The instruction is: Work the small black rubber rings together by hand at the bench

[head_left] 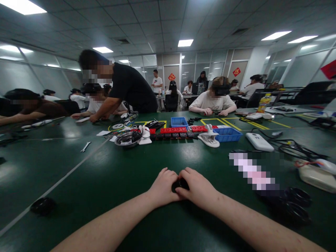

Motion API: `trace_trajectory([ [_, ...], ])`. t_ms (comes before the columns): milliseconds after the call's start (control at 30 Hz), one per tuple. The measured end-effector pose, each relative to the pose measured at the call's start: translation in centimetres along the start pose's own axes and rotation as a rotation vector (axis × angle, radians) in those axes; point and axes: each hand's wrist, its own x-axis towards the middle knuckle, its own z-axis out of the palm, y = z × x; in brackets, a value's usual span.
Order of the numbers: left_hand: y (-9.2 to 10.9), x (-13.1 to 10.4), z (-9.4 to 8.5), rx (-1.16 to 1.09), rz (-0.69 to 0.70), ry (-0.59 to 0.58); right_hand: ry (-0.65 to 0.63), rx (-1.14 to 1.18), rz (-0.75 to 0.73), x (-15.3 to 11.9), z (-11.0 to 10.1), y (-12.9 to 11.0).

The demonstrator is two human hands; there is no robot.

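Note:
Both hands meet over the green table [126, 175], around a small black object [180, 184] whose details are too dark to make out. My left hand [165, 186] curls against its left side. On its right side my right hand [197, 186] is closed, with the thumb laid across the front. Only the part of the object between the hands shows; the rest is covered by fingers. Black round parts [299, 206] lie at the right near the front, and another black round part [43, 205] is at the left.
Beyond the hands stand a row of red sockets [173, 130], a white clamp [209, 136], blue bins [228, 134] and a metal bowl [127, 138]. A wrench [85, 146] lies left. White devices [259, 142] and cables are at right. Several people work across the table.

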Motion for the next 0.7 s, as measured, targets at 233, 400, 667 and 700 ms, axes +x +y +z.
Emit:
trace_trajectory([
  [233,1.5,-0.1,-0.1,0.031,-0.118,0.033,0.015,-0.004,0.016,0.0,0.2,-0.2],
  [400,1.7,0.0,0.0,0.052,-0.136,0.027,0.032,-0.026,0.001,-0.1,0.4,-0.1],
  [667,1.7,0.0,0.2,0.043,-0.122,0.032,0.032,-0.048,-0.002,-0.1,0.6,-0.2],
  [700,1.6,0.0,0.1,0.038,-0.125,0.034,0.026,-0.046,-0.007,0.0,0.6,-0.2],
])
